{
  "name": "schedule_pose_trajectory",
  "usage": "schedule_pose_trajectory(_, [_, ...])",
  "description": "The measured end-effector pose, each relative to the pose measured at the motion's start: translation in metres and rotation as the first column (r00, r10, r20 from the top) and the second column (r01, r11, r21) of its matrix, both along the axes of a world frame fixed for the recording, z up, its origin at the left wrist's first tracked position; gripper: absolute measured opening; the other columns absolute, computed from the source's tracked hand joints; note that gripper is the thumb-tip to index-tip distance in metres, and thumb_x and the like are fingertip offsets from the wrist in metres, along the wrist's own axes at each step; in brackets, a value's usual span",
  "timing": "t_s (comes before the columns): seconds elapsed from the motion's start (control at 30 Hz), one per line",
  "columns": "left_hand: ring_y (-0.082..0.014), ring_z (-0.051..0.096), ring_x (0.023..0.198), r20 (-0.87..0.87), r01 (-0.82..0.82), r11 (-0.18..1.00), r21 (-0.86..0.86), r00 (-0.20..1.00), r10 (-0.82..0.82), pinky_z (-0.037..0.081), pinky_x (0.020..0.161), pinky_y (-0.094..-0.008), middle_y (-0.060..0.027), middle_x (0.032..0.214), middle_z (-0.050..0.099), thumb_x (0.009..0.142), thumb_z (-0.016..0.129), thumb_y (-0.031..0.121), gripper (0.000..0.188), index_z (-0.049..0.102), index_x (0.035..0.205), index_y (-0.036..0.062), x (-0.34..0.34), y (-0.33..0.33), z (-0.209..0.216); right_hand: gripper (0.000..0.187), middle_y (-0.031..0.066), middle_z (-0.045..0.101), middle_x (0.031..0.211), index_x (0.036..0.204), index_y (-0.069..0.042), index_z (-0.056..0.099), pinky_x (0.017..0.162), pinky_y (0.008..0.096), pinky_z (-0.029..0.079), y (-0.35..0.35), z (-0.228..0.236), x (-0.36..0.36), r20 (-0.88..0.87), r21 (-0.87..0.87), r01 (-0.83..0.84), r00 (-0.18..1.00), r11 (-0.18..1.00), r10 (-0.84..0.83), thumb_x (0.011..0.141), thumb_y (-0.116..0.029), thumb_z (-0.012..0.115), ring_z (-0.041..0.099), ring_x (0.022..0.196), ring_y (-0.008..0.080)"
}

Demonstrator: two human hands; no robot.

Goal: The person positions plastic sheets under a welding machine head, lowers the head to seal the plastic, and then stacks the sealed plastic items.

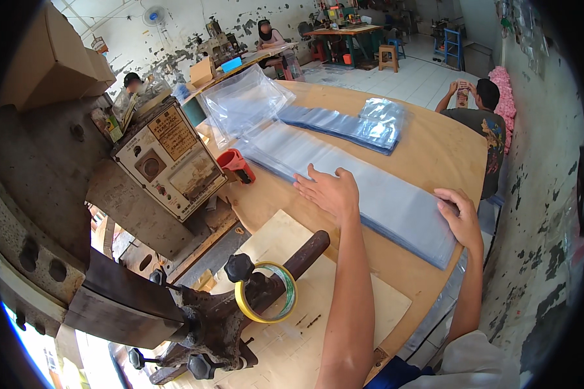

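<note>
from here i see my left grip (pixel 336 193) open, fingers apart and holding nothing, over the middle of a long stack of clear plastic sheets (pixel 396 201). my right grip (pixel 461 219) is loosely curled at the stack's right end; i cannot tell whether it pinches the edge. the stack lies flat on the brown counter (pixel 448 162).

beyond it i have one narrower row of clear sleeves (pixel 324 121) and, to the left, a heap of loose clear bags (pixel 246 100). one red holder (pixel 237 166) stands just beside the control box (pixel 169 159), whose orange-brown panel (pixel 173 134) carries rows of dark print. nearer me, a dark metal arm (pixel 305 255) juts over the counter's left side, in the way there, with one yellow tape roll (pixel 241 305) hung on it. farther out i count three other people.
</note>
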State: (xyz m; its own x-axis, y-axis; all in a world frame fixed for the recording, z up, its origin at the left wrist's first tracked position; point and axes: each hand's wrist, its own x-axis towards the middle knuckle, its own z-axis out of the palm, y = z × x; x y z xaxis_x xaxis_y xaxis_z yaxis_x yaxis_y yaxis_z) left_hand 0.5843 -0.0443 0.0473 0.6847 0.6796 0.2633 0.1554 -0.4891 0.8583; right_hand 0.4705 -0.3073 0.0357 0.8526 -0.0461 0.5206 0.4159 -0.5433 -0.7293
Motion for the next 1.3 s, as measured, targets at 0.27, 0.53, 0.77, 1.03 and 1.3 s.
schedule_pose_trajectory(0.27, [-0.0501,0.014,0.155,0.01,0.005,1.0,0.004,1.0,-0.005,0.012,0.128,-0.0551,-0.0368,0.162,0.02,0.087,0.067,0.017,0.072,0.038,0.149,-0.0061,0.0,0.0,-0.002,0.035,0.0131,0.065,0.108,0.122,-0.009,0.074,0.094,0.0374,0.048,-0.002,0.013,-0.006,-0.094,-0.159,-0.073,0.994,0.985,0.058,0.09,-0.023,0.074,0.061,0.104,0.0283])
schedule_pose_trajectory(0.53, [-0.0503,0.015,0.154,0.035,-0.022,1.0,0.01,0.999,0.022,0.013,0.127,-0.0553,-0.0366,0.161,0.023,0.086,0.068,0.016,0.072,0.039,0.148,-0.006,0.001,-0.002,-0.004,0.037,0.0131,0.064,0.107,0.123,-0.009,0.074,0.093,0.0363,0.048,-0.01,0.017,-0.003,-0.101,-0.184,-0.12,0.99,0.975,0.103,0.09,-0.024,0.075,0.061,0.103,0.0274])
schedule_pose_trajectory(0.77, [-0.0498,0.017,0.154,0.029,-0.034,0.999,0.012,0.999,0.034,0.013,0.128,-0.0541,-0.0366,0.161,0.024,0.086,0.068,0.016,0.072,0.039,0.148,-0.006,0.0,0.002,-0.004,0.05,0.0121,0.07,0.13,0.137,-0.001,0.063,0.102,0.0372,0.051,-0.017,0.086,0.082,-0.625,-0.298,-0.543,0.733,0.785,0.269,0.103,-0.038,0.065,0.066,0.117,0.0226])
schedule_pose_trajectory(1.03, [-0.0504,0.017,0.154,0.064,-0.064,0.998,-0.007,0.996,0.065,0.011,0.128,-0.0543,-0.038,0.162,0.021,0.087,0.065,0.022,0.078,0.034,0.151,-0.0095,0.003,-0.002,0.0,0.067,0.0134,0.075,0.107,0.113,-0.002,0.073,0.087,0.0426,0.054,0.149,0.097,0.287,-0.602,-0.684,-0.578,0.792,0.445,0.102,0.099,-0.064,0.051,0.069,0.092,0.0275])
schedule_pose_trajectory(1.3, [-0.0462,0.019,0.155,-0.09,-0.11,0.989,0.097,0.989,0.118,0.011,0.129,-0.0499,-0.0394,0.161,0.024,0.086,0.064,0.031,0.088,0.03,0.152,-0.0155,0.004,0.0,-0.001,0.082,0.0227,0.063,0.139,0.134,0.002,0.065,0.107,0.0454,0.048,0.261,0.068,0.285,-0.531,-0.629,-0.478,0.84,0.613,0.11,0.1,-0.069,0.041,0.061,0.127,0.0367])
